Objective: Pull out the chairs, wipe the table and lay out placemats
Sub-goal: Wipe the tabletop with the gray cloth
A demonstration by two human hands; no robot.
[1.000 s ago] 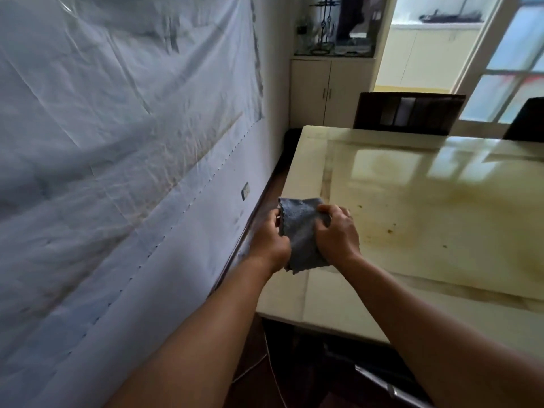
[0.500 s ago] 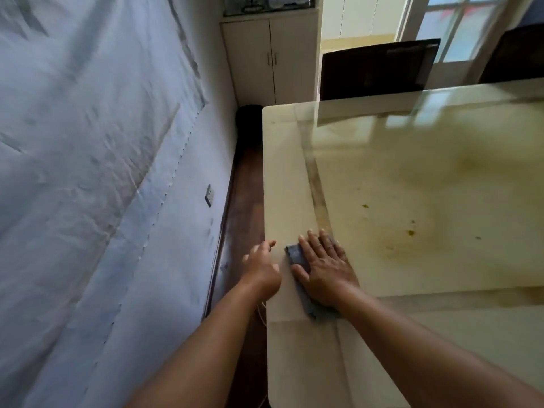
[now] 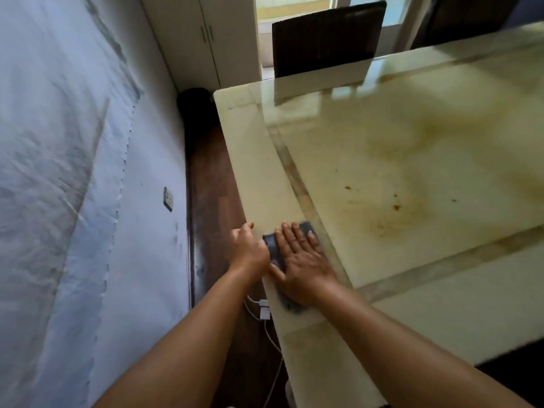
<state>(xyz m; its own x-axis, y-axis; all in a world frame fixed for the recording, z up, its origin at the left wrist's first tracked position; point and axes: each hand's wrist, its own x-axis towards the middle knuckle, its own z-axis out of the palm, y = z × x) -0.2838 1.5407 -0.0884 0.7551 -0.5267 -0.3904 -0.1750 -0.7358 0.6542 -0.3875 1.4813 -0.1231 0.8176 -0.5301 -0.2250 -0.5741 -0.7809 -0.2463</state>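
A wall draped in creased white sheeting [image 3: 73, 172] is recorded at far left, with a small wall socket [image 3: 168, 198] set low on it. A white plug and cable [image 3: 264, 309] are noted on the dark wooden floor [image 3: 212, 184]. The left hand [image 3: 248, 248] is held at the table's edge, fingers loosely curled, nothing gripped. The folded grey cloth [image 3: 275, 248] is pressed flat under the right hand [image 3: 300, 260], fingers straight, near the left edge of the glossy cream stained table [image 3: 412, 172]. A dark chair back [image 3: 326, 39] is seen beyond.
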